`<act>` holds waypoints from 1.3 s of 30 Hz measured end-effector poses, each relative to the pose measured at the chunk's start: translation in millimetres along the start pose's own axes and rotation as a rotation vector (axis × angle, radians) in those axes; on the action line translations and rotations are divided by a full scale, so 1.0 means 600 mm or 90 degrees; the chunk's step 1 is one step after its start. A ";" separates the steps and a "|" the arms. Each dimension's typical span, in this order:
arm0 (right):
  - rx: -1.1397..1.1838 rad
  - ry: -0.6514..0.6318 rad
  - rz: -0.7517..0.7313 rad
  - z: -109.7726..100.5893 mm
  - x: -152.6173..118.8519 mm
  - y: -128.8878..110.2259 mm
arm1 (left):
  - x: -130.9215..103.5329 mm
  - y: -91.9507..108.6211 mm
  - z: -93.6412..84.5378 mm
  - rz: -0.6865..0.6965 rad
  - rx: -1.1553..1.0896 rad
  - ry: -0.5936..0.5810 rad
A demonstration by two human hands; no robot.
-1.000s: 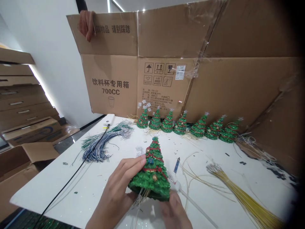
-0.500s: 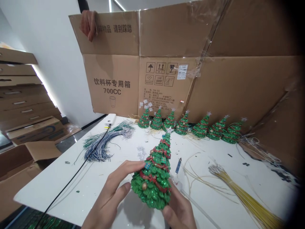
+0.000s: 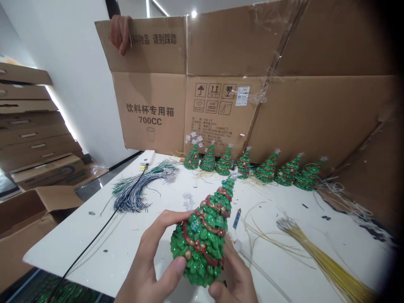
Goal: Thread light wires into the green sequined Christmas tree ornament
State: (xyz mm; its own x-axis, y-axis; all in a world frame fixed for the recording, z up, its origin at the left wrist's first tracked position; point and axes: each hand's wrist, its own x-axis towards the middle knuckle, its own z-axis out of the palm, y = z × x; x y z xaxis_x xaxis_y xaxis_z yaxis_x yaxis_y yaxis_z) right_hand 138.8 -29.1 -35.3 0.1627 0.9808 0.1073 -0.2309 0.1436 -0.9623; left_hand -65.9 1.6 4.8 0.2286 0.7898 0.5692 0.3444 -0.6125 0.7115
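Note:
A small green Christmas tree [image 3: 205, 235] with red garlands, little gift shapes and a clear star on top is held up over the white table [image 3: 94, 256], tilted with its tip to the right. My left hand [image 3: 154, 252] grips its left side, thumb on the front near a gold ball and fingers partly behind. Around the lower right side and base closes my right hand [image 3: 236, 269], its fingers mostly hidden by the tree. A blue-handled tool [image 3: 236, 219] lies just beyond it, beside a pale stick [image 3: 265, 275].
Several similar trees [image 3: 267, 168] line the back before a cardboard wall [image 3: 217, 46]. Blue and green wires [image 3: 132, 193] lie left, crossed by a black cable [image 3: 94, 240]. A yellow wire bundle [image 3: 328, 256] lies right. Clear stars [image 3: 188, 201] sit mid-table. An open carton [image 3: 38, 214] stands left.
The tree has come nearer and leans further to the right. My left thumb has moved from beside the tree onto its front; my right hand still holds the base.

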 end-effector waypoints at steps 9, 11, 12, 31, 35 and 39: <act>0.002 -0.003 0.042 -0.016 -0.003 0.026 | 0.003 0.019 -0.002 -0.020 -0.023 -0.020; -0.011 0.025 0.012 -0.014 -0.001 0.032 | 0.004 0.020 -0.003 -0.027 -0.007 -0.024; -0.011 0.043 -0.008 -0.012 -0.001 0.034 | 0.005 0.019 -0.003 -0.028 0.003 -0.025; -0.379 -0.215 -0.141 -0.013 0.061 -0.089 | 0.032 0.005 0.053 -0.271 -0.567 0.020; -0.419 -0.163 -0.148 -0.040 0.078 -0.123 | 0.039 0.006 0.069 -0.316 -0.596 0.126; -0.450 -0.037 -0.127 -0.124 0.123 -0.131 | 0.031 0.005 0.064 -0.331 -0.631 0.175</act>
State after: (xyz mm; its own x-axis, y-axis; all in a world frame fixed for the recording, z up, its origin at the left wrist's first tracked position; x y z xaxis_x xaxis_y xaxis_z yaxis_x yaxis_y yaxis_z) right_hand 240.1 22.3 29.9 0.0817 0.9531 0.2913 0.4740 0.2199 -0.8526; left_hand -25.4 16.1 1.6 0.0209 0.9952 0.0957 -0.5556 -0.0681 0.8286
